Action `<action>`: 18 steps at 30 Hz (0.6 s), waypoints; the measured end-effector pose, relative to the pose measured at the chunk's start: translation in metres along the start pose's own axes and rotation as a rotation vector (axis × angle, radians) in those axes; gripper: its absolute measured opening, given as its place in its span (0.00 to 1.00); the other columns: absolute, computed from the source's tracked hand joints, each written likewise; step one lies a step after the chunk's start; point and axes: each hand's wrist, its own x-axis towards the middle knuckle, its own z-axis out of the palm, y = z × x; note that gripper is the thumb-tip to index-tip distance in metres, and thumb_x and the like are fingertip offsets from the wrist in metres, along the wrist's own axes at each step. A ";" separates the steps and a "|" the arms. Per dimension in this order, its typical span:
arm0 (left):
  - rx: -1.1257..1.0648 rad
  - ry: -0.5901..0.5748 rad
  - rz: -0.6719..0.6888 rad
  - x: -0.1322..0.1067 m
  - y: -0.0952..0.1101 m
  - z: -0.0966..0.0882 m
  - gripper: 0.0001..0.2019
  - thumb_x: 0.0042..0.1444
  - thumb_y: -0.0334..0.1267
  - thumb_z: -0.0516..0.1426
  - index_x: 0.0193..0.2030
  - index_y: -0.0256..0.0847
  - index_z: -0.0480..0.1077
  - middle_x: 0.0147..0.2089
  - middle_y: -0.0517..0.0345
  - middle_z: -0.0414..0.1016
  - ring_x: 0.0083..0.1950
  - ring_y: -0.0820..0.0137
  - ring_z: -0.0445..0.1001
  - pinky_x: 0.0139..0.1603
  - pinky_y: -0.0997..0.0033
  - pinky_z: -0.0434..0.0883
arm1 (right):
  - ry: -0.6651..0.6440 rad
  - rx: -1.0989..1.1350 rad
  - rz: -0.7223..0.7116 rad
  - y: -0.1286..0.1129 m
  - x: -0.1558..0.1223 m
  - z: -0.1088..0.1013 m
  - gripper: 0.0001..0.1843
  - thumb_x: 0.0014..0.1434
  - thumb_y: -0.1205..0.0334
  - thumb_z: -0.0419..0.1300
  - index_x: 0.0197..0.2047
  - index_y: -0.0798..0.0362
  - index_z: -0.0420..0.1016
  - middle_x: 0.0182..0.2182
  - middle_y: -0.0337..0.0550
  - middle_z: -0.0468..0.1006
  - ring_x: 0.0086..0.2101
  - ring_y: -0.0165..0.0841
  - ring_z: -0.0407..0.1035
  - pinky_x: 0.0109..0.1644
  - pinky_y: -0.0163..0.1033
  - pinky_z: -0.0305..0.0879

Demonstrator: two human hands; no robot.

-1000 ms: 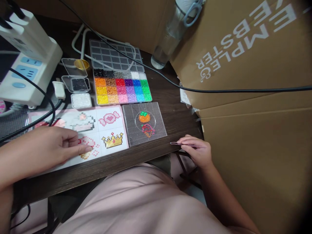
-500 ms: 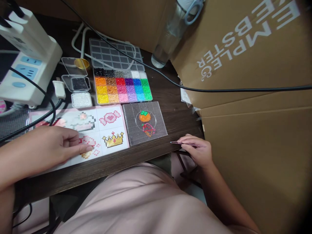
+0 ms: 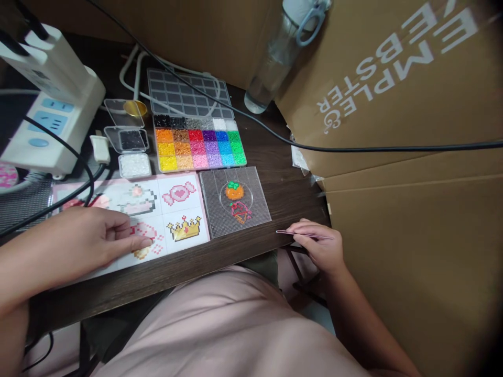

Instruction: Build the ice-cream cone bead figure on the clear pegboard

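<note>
My left hand [image 3: 92,238] rests flat on the pink pattern sheet [image 3: 178,209], its fingers bent and lying over an ice-cream picture. My right hand [image 3: 320,246] sits at the table's front right corner and pinches thin metal tweezers [image 3: 301,233], whose tips point left. Between the hands lies a clear square pegboard [image 3: 257,201] carrying an orange bead fruit [image 3: 234,191] and a partly laid red shape [image 3: 240,211]. Behind it stands the open bead box [image 3: 198,142] with many coloured compartments.
Small clear boxes of black [image 3: 131,139] and white [image 3: 134,165] beads sit left of the bead box. A white power strip [image 3: 47,104] with cables lies far left. A clear water bottle [image 3: 275,57] and cardboard boxes [image 3: 393,104] crowd the right; a black cable [image 3: 353,148] crosses them.
Both hands have stayed in place. The view has shifted slightly, so everything sits a little lower and to the right in the picture.
</note>
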 end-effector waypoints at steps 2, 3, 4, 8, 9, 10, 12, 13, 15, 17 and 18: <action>0.087 -0.052 0.035 -0.003 0.004 -0.004 0.24 0.54 0.62 0.57 0.21 0.44 0.65 0.18 0.66 0.69 0.25 0.68 0.67 0.30 0.68 0.55 | 0.002 0.003 0.016 -0.002 0.001 -0.001 0.06 0.55 0.64 0.70 0.28 0.46 0.86 0.29 0.44 0.87 0.30 0.40 0.81 0.38 0.46 0.80; 0.097 -0.061 0.054 -0.004 0.006 -0.006 0.23 0.55 0.61 0.56 0.22 0.44 0.66 0.20 0.64 0.71 0.27 0.67 0.69 0.31 0.68 0.56 | 0.008 0.014 0.017 -0.002 0.002 -0.001 0.06 0.56 0.64 0.70 0.28 0.45 0.86 0.28 0.44 0.86 0.30 0.39 0.81 0.38 0.45 0.80; 0.086 -0.075 0.073 -0.006 0.007 -0.007 0.22 0.56 0.60 0.55 0.23 0.44 0.68 0.23 0.62 0.74 0.28 0.66 0.70 0.31 0.67 0.57 | 0.024 0.035 0.008 -0.001 0.005 -0.001 0.06 0.56 0.63 0.71 0.28 0.45 0.87 0.28 0.44 0.86 0.30 0.39 0.82 0.38 0.44 0.81; 0.048 -0.045 0.094 -0.007 0.010 -0.007 0.18 0.56 0.55 0.56 0.24 0.44 0.67 0.27 0.60 0.76 0.32 0.65 0.73 0.32 0.67 0.58 | 0.096 0.285 0.020 0.003 0.036 0.010 0.01 0.53 0.59 0.74 0.32 0.44 0.88 0.30 0.45 0.87 0.33 0.40 0.83 0.40 0.44 0.83; 0.041 -0.033 0.085 -0.006 0.010 -0.006 0.17 0.55 0.54 0.56 0.24 0.44 0.66 0.27 0.59 0.76 0.32 0.65 0.73 0.31 0.67 0.57 | 0.101 0.360 0.029 0.001 0.048 0.015 0.03 0.52 0.58 0.75 0.31 0.45 0.88 0.30 0.46 0.87 0.33 0.41 0.83 0.40 0.45 0.83; 0.035 -0.020 0.076 -0.006 0.010 -0.005 0.17 0.55 0.53 0.57 0.24 0.44 0.66 0.28 0.59 0.76 0.32 0.64 0.73 0.31 0.67 0.57 | 0.099 0.422 0.038 -0.003 0.061 0.021 0.05 0.50 0.57 0.77 0.30 0.46 0.88 0.31 0.47 0.87 0.32 0.42 0.83 0.39 0.46 0.83; 0.031 -0.001 0.065 -0.006 0.010 -0.004 0.16 0.55 0.53 0.57 0.25 0.44 0.65 0.28 0.58 0.76 0.33 0.63 0.73 0.31 0.67 0.57 | 0.082 0.495 0.062 -0.012 0.088 0.034 0.08 0.46 0.55 0.78 0.29 0.48 0.87 0.31 0.49 0.87 0.31 0.43 0.83 0.36 0.46 0.82; 0.031 0.002 0.065 -0.006 0.010 -0.003 0.16 0.55 0.53 0.56 0.25 0.44 0.65 0.29 0.57 0.76 0.33 0.63 0.73 0.32 0.66 0.56 | 0.071 0.505 0.077 -0.016 0.101 0.042 0.10 0.46 0.54 0.78 0.28 0.49 0.87 0.31 0.50 0.87 0.30 0.42 0.82 0.34 0.44 0.80; 0.035 -0.001 0.072 -0.007 0.010 -0.003 0.16 0.55 0.53 0.56 0.26 0.44 0.65 0.30 0.56 0.76 0.33 0.62 0.73 0.32 0.66 0.56 | 0.033 0.500 0.095 -0.022 0.124 0.058 0.12 0.46 0.52 0.78 0.28 0.51 0.87 0.30 0.52 0.86 0.23 0.36 0.76 0.24 0.39 0.72; 0.042 -0.010 0.077 -0.008 0.010 -0.003 0.16 0.55 0.53 0.56 0.26 0.44 0.65 0.30 0.56 0.76 0.33 0.62 0.73 0.32 0.65 0.56 | 0.002 0.461 0.095 -0.025 0.142 0.074 0.13 0.48 0.51 0.76 0.27 0.53 0.86 0.31 0.52 0.86 0.21 0.30 0.71 0.21 0.36 0.65; 0.044 -0.012 0.078 -0.008 0.010 -0.003 0.16 0.55 0.53 0.55 0.26 0.44 0.65 0.29 0.55 0.76 0.33 0.62 0.73 0.32 0.65 0.56 | 0.002 0.422 0.084 -0.026 0.150 0.081 0.13 0.49 0.51 0.75 0.28 0.52 0.86 0.31 0.51 0.86 0.22 0.30 0.71 0.22 0.35 0.65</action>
